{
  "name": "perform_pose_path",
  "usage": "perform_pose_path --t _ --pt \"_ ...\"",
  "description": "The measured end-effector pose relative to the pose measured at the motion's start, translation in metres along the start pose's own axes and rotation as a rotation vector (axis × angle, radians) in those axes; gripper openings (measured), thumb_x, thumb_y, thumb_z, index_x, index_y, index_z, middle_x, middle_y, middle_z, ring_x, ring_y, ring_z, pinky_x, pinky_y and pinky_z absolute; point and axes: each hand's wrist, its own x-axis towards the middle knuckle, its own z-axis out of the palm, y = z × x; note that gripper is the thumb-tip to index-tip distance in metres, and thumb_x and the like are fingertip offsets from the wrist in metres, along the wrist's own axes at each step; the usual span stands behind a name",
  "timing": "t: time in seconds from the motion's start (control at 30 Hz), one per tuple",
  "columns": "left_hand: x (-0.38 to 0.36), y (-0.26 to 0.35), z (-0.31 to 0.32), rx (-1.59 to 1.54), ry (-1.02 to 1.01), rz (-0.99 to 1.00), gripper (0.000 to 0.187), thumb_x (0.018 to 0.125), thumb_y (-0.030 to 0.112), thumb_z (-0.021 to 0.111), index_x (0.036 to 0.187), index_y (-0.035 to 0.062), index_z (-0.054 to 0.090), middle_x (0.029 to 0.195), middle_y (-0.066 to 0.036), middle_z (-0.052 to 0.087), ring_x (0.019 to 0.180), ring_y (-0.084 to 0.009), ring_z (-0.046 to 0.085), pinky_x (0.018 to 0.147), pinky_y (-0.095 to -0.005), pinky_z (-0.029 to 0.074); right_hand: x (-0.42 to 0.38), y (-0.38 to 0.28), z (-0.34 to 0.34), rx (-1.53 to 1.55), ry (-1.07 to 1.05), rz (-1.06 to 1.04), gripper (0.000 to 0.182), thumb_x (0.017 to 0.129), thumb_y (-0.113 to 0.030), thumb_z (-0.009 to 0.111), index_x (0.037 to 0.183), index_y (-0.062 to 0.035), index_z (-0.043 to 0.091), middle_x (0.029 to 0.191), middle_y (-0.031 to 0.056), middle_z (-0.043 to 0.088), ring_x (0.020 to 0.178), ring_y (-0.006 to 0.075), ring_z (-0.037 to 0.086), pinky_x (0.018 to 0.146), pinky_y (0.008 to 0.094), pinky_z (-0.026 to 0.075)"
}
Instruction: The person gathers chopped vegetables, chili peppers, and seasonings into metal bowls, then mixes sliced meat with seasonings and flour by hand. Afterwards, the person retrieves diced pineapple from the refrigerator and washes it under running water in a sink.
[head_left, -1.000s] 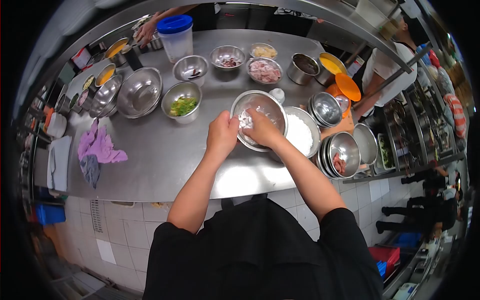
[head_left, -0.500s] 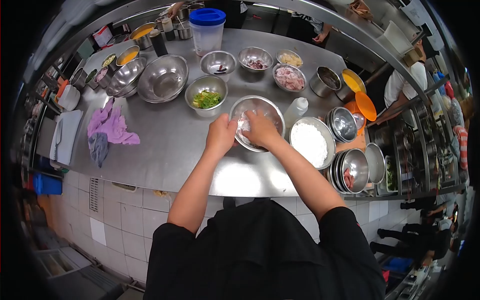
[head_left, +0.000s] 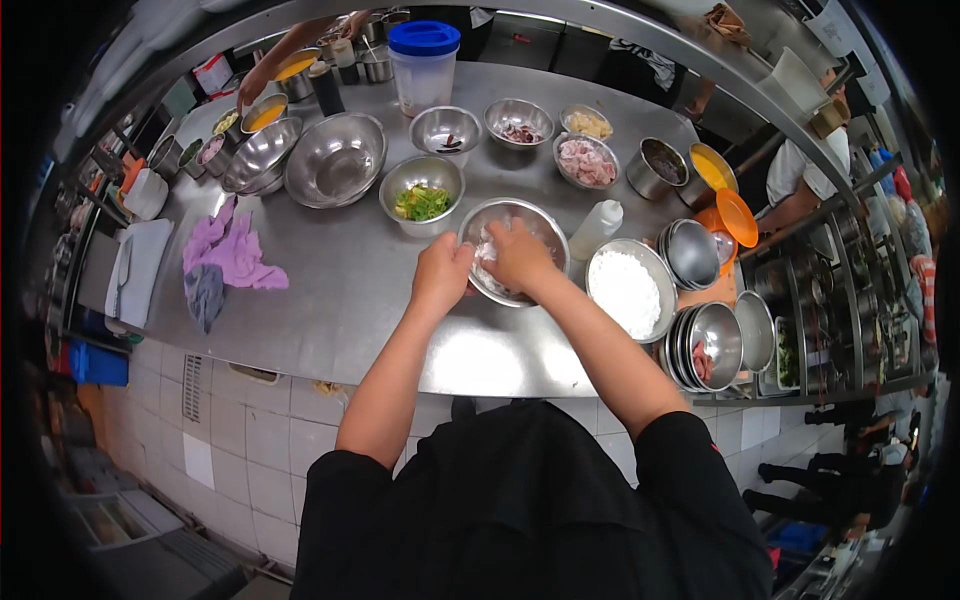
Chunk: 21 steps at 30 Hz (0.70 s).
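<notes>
A steel mixing bowl (head_left: pixel 545 222) with white, floury contents stands on the steel table in front of me. My left hand (head_left: pixel 441 272) is closed on the bowl's left rim. Down inside the bowl, my right hand (head_left: pixel 520 262) has its fingers apart in the floury contents; the fingertips are partly hidden. To the right sits a bowl of white powder (head_left: pixel 624 292), with a white squeeze bottle (head_left: pixel 597 226) behind it. A bowl of chopped green vegetables (head_left: pixel 423 202) is just beyond my left hand.
Farther back are a bowl of pale raw meat pieces (head_left: pixel 587 163), a blue-lidded tub (head_left: pixel 424 75) and a large steel bowl (head_left: pixel 336 165). Stacked bowls (head_left: pixel 714 343) stand at the right edge. Purple cloth (head_left: pixel 235 250) lies left. Another person's arm (head_left: pixel 275 65) reaches in at back left.
The other person's arm now reaches farther over the containers at back left. The view has shifted slightly. My hands stay at the same bowl, the right one moving little in it.
</notes>
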Motion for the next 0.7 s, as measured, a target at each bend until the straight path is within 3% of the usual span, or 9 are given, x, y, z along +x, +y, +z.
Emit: perform_pose_path --t 0.03,0.13,0.23,0.27,0.33,0.4,0.5,0.57,0.7 --pt "-0.005 0.008 -0.001 0.0 0.0 0.003 0.024 0.094 0.019 0.054 0.081 -0.002 0.051 0.068 -0.014 0.062 0.051 -0.0228 0.065 0.043 -0.0338 0.053 0.004 0.005 0.015 -0.001 0.003 -0.001 0.051 0.083 -0.033 0.071 0.124 -0.0091 0.05 0.132 0.0263 0.049 0.11 0.044 0.057 0.089 0.0483 0.05" --pt "-0.015 0.016 0.002 0.133 0.002 0.025 0.026 0.094 0.018 0.054 0.079 -0.0036 0.048 0.07 -0.016 0.063 0.055 -0.0239 0.066 0.045 -0.0347 0.055 0.009 0.015 0.032 0.178 0.046 -0.067 0.046 0.081 -0.021 0.072 0.117 -0.0029 0.049 0.11 0.0223 0.06 0.105 0.0408 0.06 0.087 0.0476 0.05" --pt "-0.003 -0.012 0.01 0.13 0.031 0.049 0.029 0.094 0.021 0.055 0.077 -0.0015 0.049 0.068 -0.014 0.062 0.05 -0.0229 0.063 0.041 -0.035 0.05 0.012 0.021 0.039 0.219 0.04 -0.001 0.043 0.081 -0.021 0.071 0.115 -0.0034 0.051 0.107 0.0204 0.062 0.104 0.0394 0.061 0.087 0.0473 0.049" --pt "0.005 -0.023 0.012 0.249 0.059 0.138 0.028 0.094 0.021 0.055 0.078 -0.0021 0.05 0.069 -0.016 0.063 0.05 -0.0246 0.064 0.041 -0.0354 0.05 0.014 0.023 0.039 0.218 0.043 -0.002 0.043 0.081 -0.021 0.071 0.115 -0.0034 0.051 0.107 0.0204 0.062 0.104 0.0394 0.061 0.087 0.0473 0.049" --pt "0.012 -0.025 0.011 0.368 0.09 0.225 0.028 0.094 0.021 0.055 0.079 -0.0027 0.051 0.07 -0.017 0.064 0.051 -0.0264 0.064 0.041 -0.0357 0.05 0.018 0.028 0.036 0.187 0.272 -0.036 0.039 0.083 -0.025 0.07 0.113 -0.0041 0.056 0.114 0.021 0.061 0.107 0.0397 0.059 0.089 0.0476 0.049" --pt "0.008 -0.001 0.003 0.227 0.069 -0.04 0.026 0.092 0.023 0.053 0.082 -0.0022 0.054 0.08 -0.027 0.065 0.073 -0.0435 0.065 0.07 -0.0502 0.049 0.017 0.03 0.028 0.129 0.221 -0.144 0.041 0.084 -0.028 0.07 0.115 -0.0054 0.058 0.118 0.0215 0.06 0.109 0.0394 0.058 0.091 0.0473 0.048" --pt "0.024 -0.035 0.002 0.33 0.175 0.098 0.028 0.091 0.024 0.055 0.083 -0.0028 0.053 0.08 -0.027 0.064 0.079 -0.0473 0.062 0.073 -0.0526 0.047 0.019 0.032 0.017 0.132 0.087 -0.265 0.041 0.085 -0.032 0.069 0.117 -0.0071 0.063 0.119 0.0208 0.059 0.111 0.0384 0.058 0.093 0.045 0.047" --pt "0.018 -0.026 0.005 0.322 0.189 0.124 0.028 0.091 0.023 0.055 0.082 -0.0025 0.053 0.079 -0.027 0.064 0.078 -0.0469 0.062 0.071 -0.0524 0.047 0.016 0.026 0.001 0.123 0.187 -0.125 0.057 0.082 -0.038 0.07 0.13 -0.0111 0.056 0.127 0.0212 0.055 0.115 0.0395 0.056 0.098 0.0463 0.045" --pt "0.006 -0.013 0.01 0.261 0.201 0.12 0.028 0.092 0.023 0.055 0.079 -0.0018 0.051 0.077 -0.026 0.063 0.077 -0.0463 0.062 0.069 -0.0522 0.046 0.006 0.001 0.013 0.009 -0.044 0.048 0.063 0.08 -0.037 0.073 0.131 -0.0063 0.051 0.131 0.0228 0.052 0.114 0.0418 0.057 0.095 0.0457 0.048"
